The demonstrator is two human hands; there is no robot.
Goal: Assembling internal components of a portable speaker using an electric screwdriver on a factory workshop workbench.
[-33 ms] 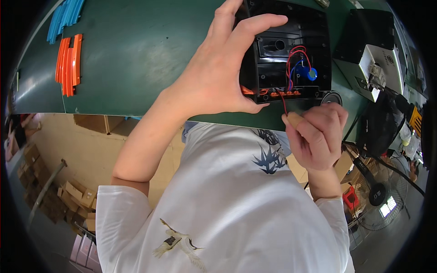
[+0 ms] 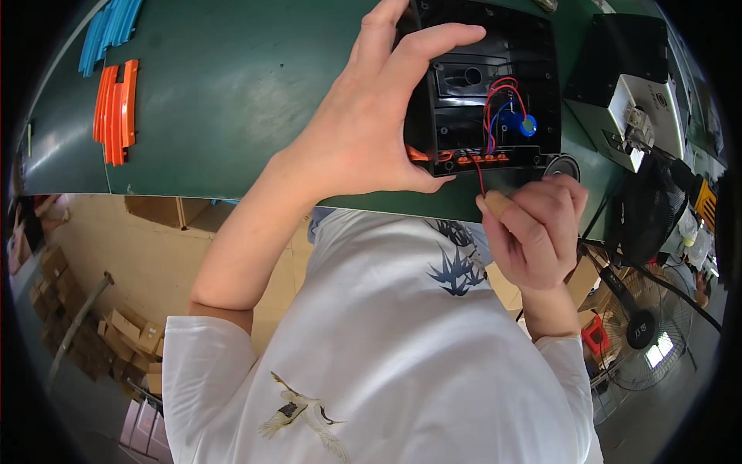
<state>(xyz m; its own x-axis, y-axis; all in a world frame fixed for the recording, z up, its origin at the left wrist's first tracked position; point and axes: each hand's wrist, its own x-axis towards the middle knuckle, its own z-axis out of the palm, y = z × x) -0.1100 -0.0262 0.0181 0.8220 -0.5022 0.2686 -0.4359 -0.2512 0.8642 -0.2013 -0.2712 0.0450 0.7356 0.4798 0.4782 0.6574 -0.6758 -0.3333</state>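
A black plastic housing (image 2: 533, 46) lies open side up at the table's near edge. My left hand (image 2: 359, 124) grips its left side, with the thumb at the near edge and a finger reaching over the opening. Inside are red and blue wires and a blue cylindrical part (image 2: 519, 124); small orange pieces (image 2: 487, 158) line the near wall. My right hand (image 2: 533, 228), with a tan wrap on one finger, pinches a thin red wire (image 2: 482, 179) that runs out of the housing. Beside its knuckles a round black speaker-like part (image 2: 564, 165) shows, partly covered by the hand.
Orange plastic strips (image 2: 116, 112) and blue strips (image 2: 110, 32) lie at the table's left. On the right stands a black and silver box (image 2: 649, 116) with a plug, next to a black mesh bag (image 2: 649, 213). A fan (image 2: 641, 329) stands below, and cartons (image 2: 135, 332) lie on the floor.
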